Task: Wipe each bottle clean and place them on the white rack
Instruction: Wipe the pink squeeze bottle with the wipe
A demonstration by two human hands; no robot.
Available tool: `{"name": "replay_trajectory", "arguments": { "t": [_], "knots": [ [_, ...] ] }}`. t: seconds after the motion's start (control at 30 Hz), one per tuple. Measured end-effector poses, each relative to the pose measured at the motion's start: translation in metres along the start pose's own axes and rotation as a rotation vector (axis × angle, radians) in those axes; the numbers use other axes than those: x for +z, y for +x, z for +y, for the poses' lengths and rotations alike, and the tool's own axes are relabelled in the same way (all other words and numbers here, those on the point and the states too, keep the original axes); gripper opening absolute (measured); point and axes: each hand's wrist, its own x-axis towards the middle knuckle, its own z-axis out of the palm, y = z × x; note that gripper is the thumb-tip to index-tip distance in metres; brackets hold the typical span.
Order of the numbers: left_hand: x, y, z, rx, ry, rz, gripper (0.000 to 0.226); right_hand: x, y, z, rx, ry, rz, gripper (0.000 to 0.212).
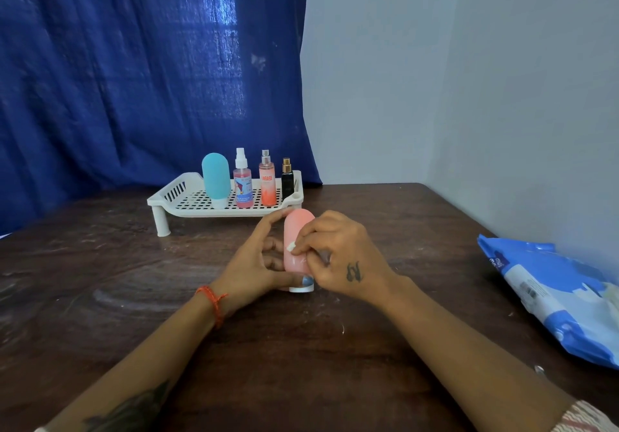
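Observation:
A pink squeeze bottle stands cap-down on the dark wooden table, just in front of the white rack. My left hand holds the bottle, with the index finger over its top and the thumb near the white cap. My right hand pinches a small white wipe against the bottle's front. On the rack stand a teal squeeze bottle, a pink spray bottle, an orange Engage spray and a small black spray bottle.
A blue and white pack of wipes lies at the table's right edge. A blue curtain hangs behind the rack, and a grey wall closes the right side. The table shows streaks and small white scraps.

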Motion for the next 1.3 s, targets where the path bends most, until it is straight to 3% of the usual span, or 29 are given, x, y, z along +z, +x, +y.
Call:
{"name": "replay_trajectory", "arguments": {
  "t": [0.13,0.27,0.43,0.6,0.9,0.97,1.17,1.3],
  "knots": [
    [0.0,0.001,-0.001,0.0,0.002,0.001,0.091,0.001,-0.001,0.002,0.025,-0.049,0.05,0.014],
    [0.0,0.001,-0.002,0.005,0.006,0.002,0.092,0.005,0.0,0.0,0.015,-0.131,0.111,0.025],
    [-0.001,0.001,-0.003,0.005,0.01,-0.001,0.093,0.007,0.003,-0.005,-0.065,-0.147,-0.035,0.04],
    [-0.002,0.001,-0.003,0.008,0.005,-0.006,0.093,-0.003,0.006,-0.004,-0.09,-0.057,-0.139,0.025],
    [0.0,0.002,-0.004,0.013,0.038,0.01,0.097,0.001,0.004,0.001,0.049,-0.118,0.2,0.029],
    [0.0,0.002,-0.005,0.031,0.035,0.014,0.098,0.005,0.005,-0.001,0.015,-0.135,0.18,0.024],
    [-0.001,0.001,-0.005,0.038,0.017,-0.012,0.095,0.004,0.006,-0.002,-0.102,-0.144,-0.054,0.05],
    [-0.002,0.002,-0.006,0.02,0.021,-0.015,0.096,-0.004,0.007,-0.009,-0.14,-0.048,-0.147,0.037]
  ]
}}
